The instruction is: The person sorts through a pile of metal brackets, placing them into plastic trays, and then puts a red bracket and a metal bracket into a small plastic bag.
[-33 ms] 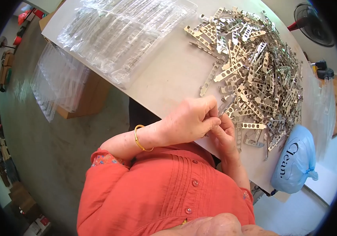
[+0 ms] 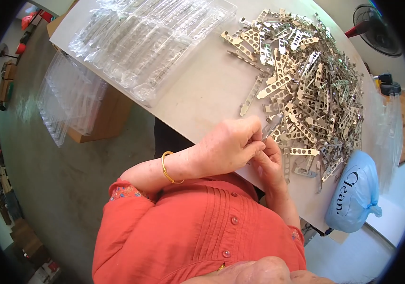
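Two bare hands are meeting over the worktop's (image 2: 197,97) near edge, beside a heap of perforated metal brackets (image 2: 318,94).
The left hand (image 2: 233,144) is curling its fingers in against the right hand (image 2: 271,163), and the fingertips are hiding the space between; whether either grip is clamped on a bracket, I cannot tell. From the hands, the heap is spreading towards one and two o'clock, one loose bracket (image 2: 302,151) is lying nearby at three, a tied blue bag (image 2: 351,194) is sitting at four, and a clear plastic tray (image 2: 179,61) is resting at ten to eleven.
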The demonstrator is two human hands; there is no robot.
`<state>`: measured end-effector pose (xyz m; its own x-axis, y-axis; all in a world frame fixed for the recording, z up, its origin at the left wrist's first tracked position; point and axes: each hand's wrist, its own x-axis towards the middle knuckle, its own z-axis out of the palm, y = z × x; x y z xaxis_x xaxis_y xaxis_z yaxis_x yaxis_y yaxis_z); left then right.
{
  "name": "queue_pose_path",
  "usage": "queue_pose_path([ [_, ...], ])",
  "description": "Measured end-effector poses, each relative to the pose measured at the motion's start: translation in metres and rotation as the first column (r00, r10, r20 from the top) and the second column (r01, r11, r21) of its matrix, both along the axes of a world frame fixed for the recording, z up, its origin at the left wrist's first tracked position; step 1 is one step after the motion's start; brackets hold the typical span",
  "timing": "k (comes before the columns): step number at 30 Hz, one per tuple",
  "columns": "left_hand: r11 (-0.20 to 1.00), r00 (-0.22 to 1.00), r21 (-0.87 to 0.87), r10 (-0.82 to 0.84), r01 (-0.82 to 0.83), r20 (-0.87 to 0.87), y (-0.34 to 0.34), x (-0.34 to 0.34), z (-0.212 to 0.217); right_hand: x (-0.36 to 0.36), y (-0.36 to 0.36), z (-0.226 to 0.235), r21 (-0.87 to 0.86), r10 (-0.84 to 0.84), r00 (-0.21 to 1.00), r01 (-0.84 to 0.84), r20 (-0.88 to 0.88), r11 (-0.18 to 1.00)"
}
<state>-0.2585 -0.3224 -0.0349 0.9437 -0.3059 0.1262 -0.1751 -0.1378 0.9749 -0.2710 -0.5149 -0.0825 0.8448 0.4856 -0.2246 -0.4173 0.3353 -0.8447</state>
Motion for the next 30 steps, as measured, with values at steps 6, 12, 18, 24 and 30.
queue_pose_path([
  [6,0.965,0.962,0.239,0.038,-0.105,0.272,-0.008,-0.011,0.004,0.000,-0.014,-0.024,0.001,0.045,0.997,-0.045,0.060,0.999],
  [12,0.977,0.965,0.107,0.161,-0.186,0.206,-0.006,-0.004,0.000,0.004,0.001,-0.002,0.016,0.001,1.000,-0.001,0.012,1.000],
  [18,0.963,0.904,-0.229,0.034,-0.144,-0.425,0.014,0.016,-0.017,0.007,0.006,-0.003,0.067,-0.060,0.998,0.060,0.005,0.996],
  [24,0.892,0.809,-0.433,-0.157,-0.130,-0.566,0.024,0.019,-0.030,0.006,0.011,0.001,-0.003,-0.102,0.994,0.102,-0.041,0.995],
  [30,0.826,0.776,-0.540,-0.232,-0.162,-0.586,0.026,0.020,-0.045,0.004,0.013,0.003,-0.023,-0.115,0.993,0.115,-0.004,0.993],
])
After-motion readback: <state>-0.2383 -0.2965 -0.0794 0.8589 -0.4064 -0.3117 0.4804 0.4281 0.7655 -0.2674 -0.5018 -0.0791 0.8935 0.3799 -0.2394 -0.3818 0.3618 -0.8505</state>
